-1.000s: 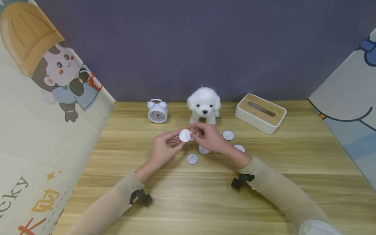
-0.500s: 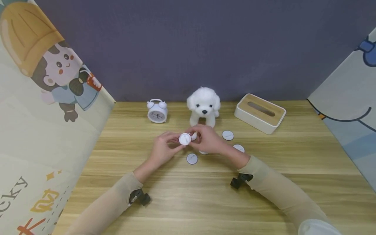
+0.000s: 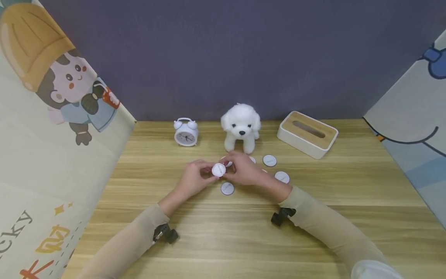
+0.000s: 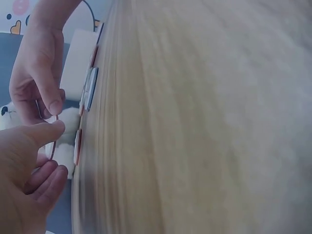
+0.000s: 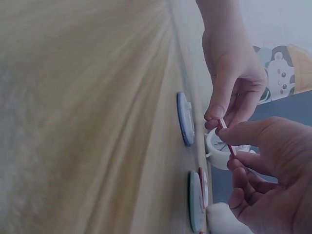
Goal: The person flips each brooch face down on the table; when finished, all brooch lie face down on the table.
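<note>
Just in front of the plush dog, both hands hold one round pin badge [image 3: 218, 170], its white back with the pin facing up toward the head camera. My left hand [image 3: 195, 176] pinches its left side between thumb and fingers. From the other side, my right hand [image 3: 245, 169] grips the edge by thumb and fingertips. Seen edge-on in the right wrist view, the badge [image 5: 226, 138] has a red rim. A loose badge [image 3: 227, 188] lies on the table below the hands, and further badges are partly hidden behind the right hand.
A white plush dog [image 3: 240, 120] stands behind the hands, with a white alarm clock [image 3: 186, 133] to its left. At the back right is a tissue box [image 3: 306, 135] with a wooden lid. Two badges, a farther one [image 3: 270, 161] and a nearer one [image 3: 282, 177], lie beside the right forearm.
The held badge and both hands have come slightly nearer the body. The right hand has shifted lower around the badge's right side; the loose badges have stayed put.
</note>
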The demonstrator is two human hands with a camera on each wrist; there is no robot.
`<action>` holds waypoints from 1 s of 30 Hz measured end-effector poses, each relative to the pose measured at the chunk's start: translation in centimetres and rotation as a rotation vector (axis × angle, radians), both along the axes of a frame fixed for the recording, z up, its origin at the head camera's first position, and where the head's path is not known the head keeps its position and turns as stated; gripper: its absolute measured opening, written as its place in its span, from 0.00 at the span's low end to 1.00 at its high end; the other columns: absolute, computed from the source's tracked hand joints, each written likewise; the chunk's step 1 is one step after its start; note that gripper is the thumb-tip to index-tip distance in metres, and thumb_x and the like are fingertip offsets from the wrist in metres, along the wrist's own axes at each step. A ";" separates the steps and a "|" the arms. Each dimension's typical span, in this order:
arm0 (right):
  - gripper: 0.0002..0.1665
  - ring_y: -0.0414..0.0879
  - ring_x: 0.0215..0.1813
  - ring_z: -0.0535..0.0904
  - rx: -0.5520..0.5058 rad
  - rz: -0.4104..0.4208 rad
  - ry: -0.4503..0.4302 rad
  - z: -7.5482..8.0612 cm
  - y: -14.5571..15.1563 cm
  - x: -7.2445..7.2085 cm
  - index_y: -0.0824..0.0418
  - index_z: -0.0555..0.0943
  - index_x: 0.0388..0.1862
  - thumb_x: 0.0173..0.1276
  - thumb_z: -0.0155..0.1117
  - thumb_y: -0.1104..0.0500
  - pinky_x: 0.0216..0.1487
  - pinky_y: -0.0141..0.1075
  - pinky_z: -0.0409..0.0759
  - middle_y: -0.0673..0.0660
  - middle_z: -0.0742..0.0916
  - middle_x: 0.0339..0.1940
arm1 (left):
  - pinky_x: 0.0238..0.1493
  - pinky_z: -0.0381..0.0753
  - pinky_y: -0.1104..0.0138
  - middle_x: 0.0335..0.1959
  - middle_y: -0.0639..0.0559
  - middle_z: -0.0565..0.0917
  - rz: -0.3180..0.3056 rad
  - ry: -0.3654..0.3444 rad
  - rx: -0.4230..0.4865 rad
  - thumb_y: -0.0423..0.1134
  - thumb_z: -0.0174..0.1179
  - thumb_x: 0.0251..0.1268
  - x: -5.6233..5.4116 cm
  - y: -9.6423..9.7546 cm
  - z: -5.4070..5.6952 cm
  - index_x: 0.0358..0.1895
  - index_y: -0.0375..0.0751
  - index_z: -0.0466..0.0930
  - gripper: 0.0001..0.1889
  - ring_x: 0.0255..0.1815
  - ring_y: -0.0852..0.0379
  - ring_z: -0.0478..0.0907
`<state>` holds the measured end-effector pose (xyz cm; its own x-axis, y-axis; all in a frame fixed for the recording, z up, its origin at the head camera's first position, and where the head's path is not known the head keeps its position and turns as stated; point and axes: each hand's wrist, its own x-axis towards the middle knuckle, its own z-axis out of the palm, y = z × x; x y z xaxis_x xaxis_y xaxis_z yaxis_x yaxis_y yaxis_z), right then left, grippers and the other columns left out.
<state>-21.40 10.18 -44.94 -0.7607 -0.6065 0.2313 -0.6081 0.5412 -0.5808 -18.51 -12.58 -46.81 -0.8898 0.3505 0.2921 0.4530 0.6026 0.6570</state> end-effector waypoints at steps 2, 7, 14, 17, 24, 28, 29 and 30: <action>0.16 0.51 0.38 0.82 0.012 0.015 0.015 -0.2 -0.2 0.0 0.57 0.91 0.49 0.61 0.81 0.59 0.40 0.33 0.78 0.53 0.89 0.41 | 0.49 0.92 0.62 0.44 0.41 0.92 -0.008 -0.014 -0.006 0.36 0.83 0.52 0.0 -0.1 -0.1 0.51 0.36 0.91 0.22 0.43 0.50 0.90; 0.16 0.49 0.45 0.83 0.059 0.021 0.004 -0.6 -0.5 0.0 0.55 0.91 0.50 0.62 0.80 0.59 0.49 0.38 0.81 0.51 0.90 0.41 | 0.48 0.92 0.63 0.43 0.42 0.92 -0.017 -0.032 -0.020 0.36 0.83 0.52 0.0 -0.4 -0.5 0.50 0.36 0.91 0.20 0.42 0.51 0.90; 0.18 0.46 0.51 0.86 0.116 -0.007 -0.040 -1.2 -1.1 0.3 0.56 0.90 0.53 0.64 0.79 0.58 0.57 0.41 0.85 0.51 0.90 0.44 | 0.45 0.93 0.62 0.40 0.42 0.92 -0.016 -0.047 -0.043 0.36 0.82 0.53 0.1 -0.7 -0.7 0.46 0.34 0.92 0.17 0.40 0.51 0.89; 0.17 0.46 0.51 0.86 0.130 -0.012 -0.036 -1.2 -1.4 0.3 0.55 0.90 0.52 0.64 0.80 0.56 0.57 0.42 0.85 0.50 0.90 0.44 | 0.45 0.92 0.62 0.41 0.42 0.92 -0.003 -0.081 -0.056 0.35 0.82 0.53 0.1 -0.9 -0.6 0.46 0.34 0.92 0.17 0.40 0.51 0.89; 0.17 0.45 0.51 0.86 0.159 -0.013 -0.075 -1.3 -2.2 0.3 0.55 0.90 0.53 0.66 0.78 0.56 0.57 0.41 0.85 0.50 0.90 0.45 | 0.40 0.89 0.65 0.39 0.43 0.92 0.004 -0.081 -0.106 0.36 0.82 0.53 0.1 -1.4 -0.4 0.45 0.35 0.93 0.16 0.37 0.55 0.87; 0.17 0.48 0.54 0.86 0.152 0.001 -0.071 -1.4 -2.1 0.4 0.57 0.89 0.54 0.67 0.76 0.58 0.60 0.43 0.86 0.52 0.90 0.46 | 0.39 0.87 0.66 0.38 0.44 0.92 0.010 -0.083 -0.139 0.36 0.82 0.53 0.2 -2.2 -0.2 0.45 0.35 0.93 0.16 0.36 0.55 0.85; 0.17 0.48 0.55 0.87 0.150 0.001 -0.065 -1.4 -1.9 0.4 0.58 0.89 0.55 0.68 0.75 0.58 0.61 0.43 0.86 0.53 0.91 0.47 | 0.40 0.88 0.65 0.39 0.44 0.92 0.010 -0.082 -0.143 0.36 0.82 0.53 0.3 -2.3 -0.1 0.46 0.35 0.92 0.17 0.37 0.54 0.85; 0.17 0.49 0.55 0.87 0.146 -0.003 -0.061 -1.2 -1.5 0.5 0.59 0.89 0.55 0.68 0.74 0.58 0.62 0.44 0.86 0.54 0.91 0.48 | 0.42 0.89 0.63 0.39 0.43 0.92 0.012 -0.083 -0.145 0.37 0.81 0.54 0.3 -2.5 0.0 0.46 0.35 0.92 0.17 0.38 0.53 0.86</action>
